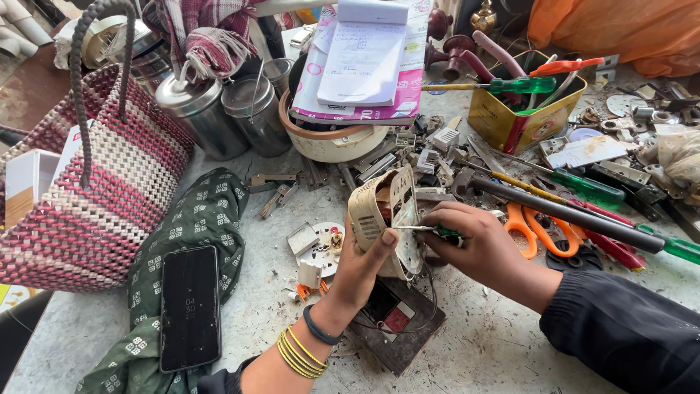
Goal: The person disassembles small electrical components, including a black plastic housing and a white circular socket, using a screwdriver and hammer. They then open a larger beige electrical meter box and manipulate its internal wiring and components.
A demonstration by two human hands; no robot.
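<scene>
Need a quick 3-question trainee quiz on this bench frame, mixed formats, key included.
1. True or false: the left hand grips the beige plastic casing.
2. The right hand holds: A) orange scissors B) a small green-handled screwdriver C) a hammer.
3. What lies on the green patterned cloth?

Key: 1 true; 2 B; 3 a black phone.

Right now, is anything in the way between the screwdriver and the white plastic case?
Nothing visible. The right hand holds the screwdriver with its tip already against the white plastic case, which the left hand holds up.
</scene>
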